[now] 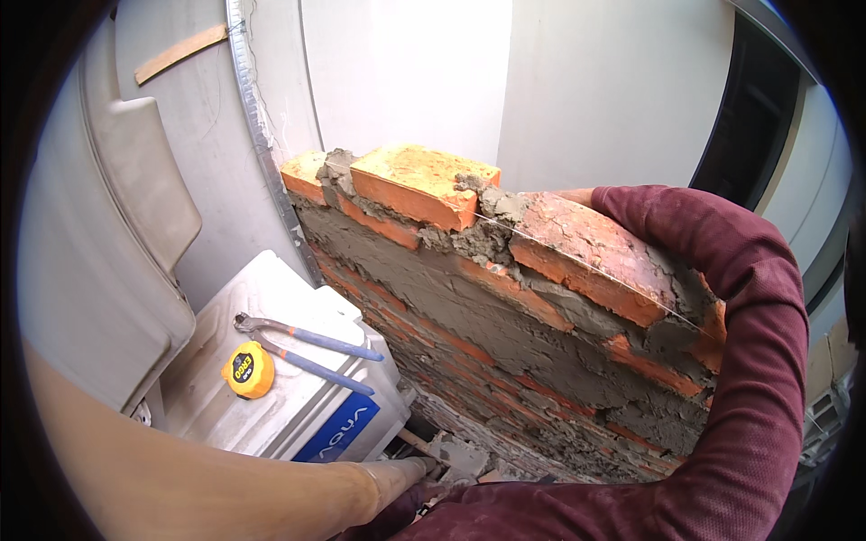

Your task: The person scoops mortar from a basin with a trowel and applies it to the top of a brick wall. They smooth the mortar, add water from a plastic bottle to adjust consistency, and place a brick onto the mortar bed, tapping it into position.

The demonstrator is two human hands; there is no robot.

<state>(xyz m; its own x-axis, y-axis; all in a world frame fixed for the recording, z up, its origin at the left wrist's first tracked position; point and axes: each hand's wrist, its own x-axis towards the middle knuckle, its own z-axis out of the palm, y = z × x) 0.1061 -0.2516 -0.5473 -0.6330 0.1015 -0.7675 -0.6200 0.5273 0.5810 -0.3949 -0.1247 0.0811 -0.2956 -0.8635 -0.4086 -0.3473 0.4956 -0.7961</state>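
below, at the lower edge of the view, my left hand (417,469) reaches down to the foot of the brick wall (505,361), where its grip is closed round the wooden handle of a trowel (451,455); the blade carries a pat of grey mortar (465,458), held low and about level, i judge so the load does not slide off. my right arm, in a dark red sleeve (749,361), curls over the far end of the wall, and only a fingertip's worth of the right hand (575,195) shows behind the top course, so i cannot tell whether that grip is open or closed; it seems to steady the end brick (595,252) from the far side. the top course is of orange bricks bedded in wet mortar, the joints still rough and unstruck. a thin guide string (577,266) runs along the upper edge, presumably to keep the course straight. at the left end a metal profile (257,117) stands against the grey wall. beside the brickwork, on a white box (271,406) serving as a worktop, lie a yellow tape measure (248,370) and blue-handled pincers (307,347), near but clear of the mortar.
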